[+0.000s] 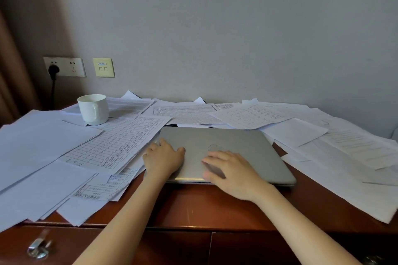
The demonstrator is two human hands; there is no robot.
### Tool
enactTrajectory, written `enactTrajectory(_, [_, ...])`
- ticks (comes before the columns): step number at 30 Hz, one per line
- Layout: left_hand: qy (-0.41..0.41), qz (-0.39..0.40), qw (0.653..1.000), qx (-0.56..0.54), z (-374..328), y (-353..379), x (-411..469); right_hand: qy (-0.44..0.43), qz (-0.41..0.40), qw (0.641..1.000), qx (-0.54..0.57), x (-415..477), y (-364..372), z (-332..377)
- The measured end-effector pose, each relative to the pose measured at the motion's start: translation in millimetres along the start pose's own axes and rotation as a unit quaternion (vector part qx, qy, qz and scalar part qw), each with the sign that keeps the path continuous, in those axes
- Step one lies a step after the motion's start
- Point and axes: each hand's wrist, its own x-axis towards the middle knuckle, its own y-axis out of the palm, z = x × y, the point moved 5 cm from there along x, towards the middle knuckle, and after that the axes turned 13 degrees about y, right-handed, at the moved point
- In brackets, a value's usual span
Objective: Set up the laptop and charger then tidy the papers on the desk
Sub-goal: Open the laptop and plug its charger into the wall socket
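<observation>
A closed silver laptop (243, 144) lies flat in the middle of a reddish-brown desk (193, 206). My left hand (164, 158) rests on the lid's near left corner with its fingers curled over the left edge. My right hand (231, 171) lies flat on the lid near its front edge, fingers spread and slightly blurred. Loose white papers cover the desk: a gridded form (120, 142) and several blank sheets (38, 148) on the left, printed sheets (254, 115) behind the laptop, more sheets (344, 157) on the right. No charger brick is visible.
A white mug (93, 109) stands on papers at the back left. On the wall are a double socket (64, 66) with a black plug (53, 69) and cable in it, and a yellowish data port plate (103, 67). A drawer handle (38, 247) shows below.
</observation>
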Motion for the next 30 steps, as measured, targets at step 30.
enactTrajectory(30, [-0.116, -0.246, 0.768, -0.58, 51.1, -9.8, -16.6, -0.161, -0.302, 0.924, -0.171, -15.9, 10.9, 4.4])
